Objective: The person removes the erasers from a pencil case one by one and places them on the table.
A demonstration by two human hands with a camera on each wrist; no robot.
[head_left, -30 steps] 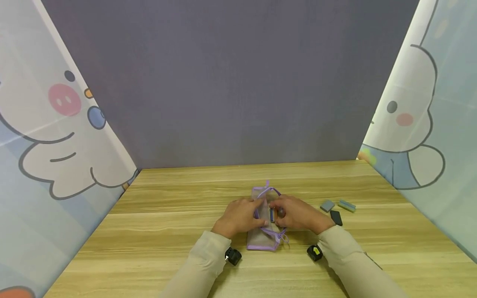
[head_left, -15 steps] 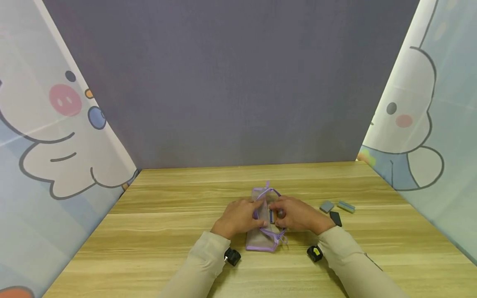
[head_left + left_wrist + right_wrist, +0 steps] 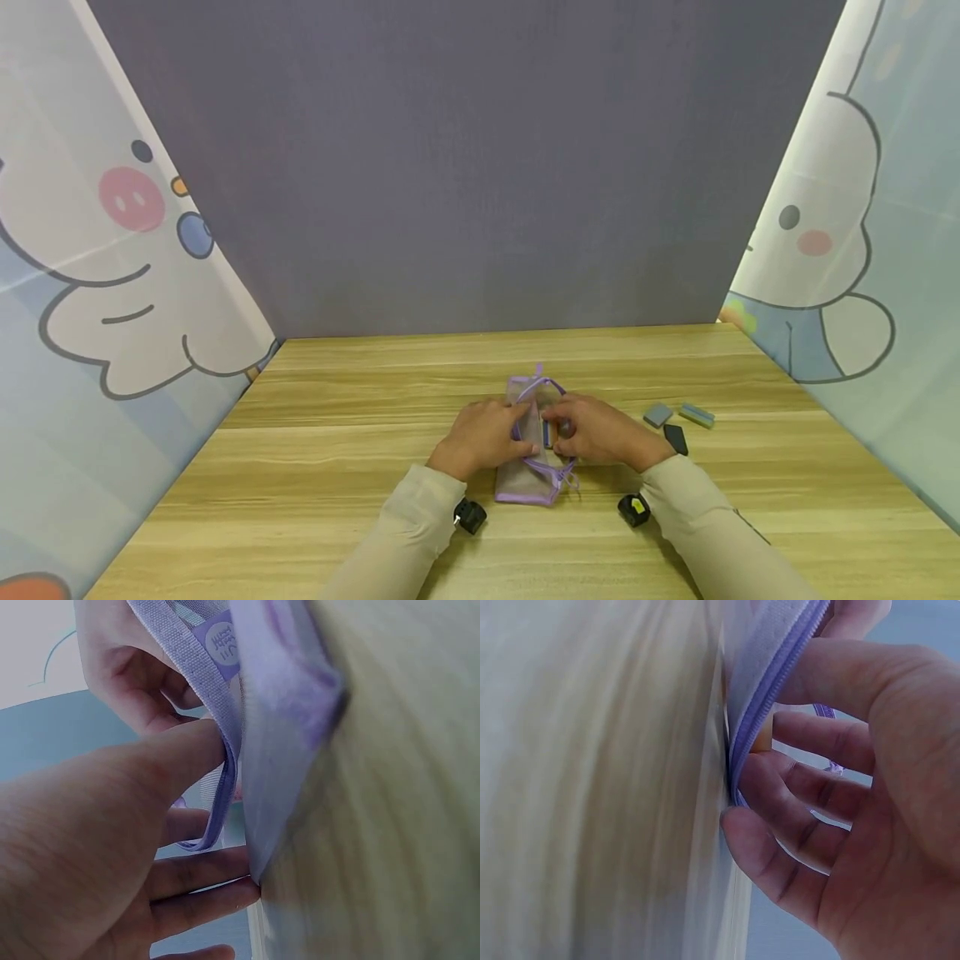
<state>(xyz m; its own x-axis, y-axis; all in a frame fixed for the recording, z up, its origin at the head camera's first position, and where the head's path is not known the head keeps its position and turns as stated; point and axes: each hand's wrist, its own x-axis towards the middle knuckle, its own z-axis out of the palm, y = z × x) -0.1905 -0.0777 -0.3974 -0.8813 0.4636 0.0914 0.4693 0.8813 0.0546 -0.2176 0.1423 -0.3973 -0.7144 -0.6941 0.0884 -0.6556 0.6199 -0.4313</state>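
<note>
A see-through mesh zip pouch [image 3: 527, 482] with purple trim lies on the wooden table, its zipped mouth spread apart. My left hand [image 3: 486, 433] pinches the left edge of the mouth, thumb over the purple zip band [image 3: 214, 690], other fingers outside against the mesh. My right hand [image 3: 600, 429] reaches into the mouth from the right, thumb and fingers around a small blue-and-orange block [image 3: 548, 434]. Part of that block's orange side [image 3: 763, 736] shows between the fingers in the right wrist view; the rest is hidden.
Right of the right hand lie a grey block [image 3: 658, 415], a blue-and-yellow block [image 3: 697, 416] and a black block [image 3: 676, 439]. A thin dark object [image 3: 750, 526] lies beside the right sleeve. A grey panel [image 3: 480, 167] stands behind the table [image 3: 337, 400].
</note>
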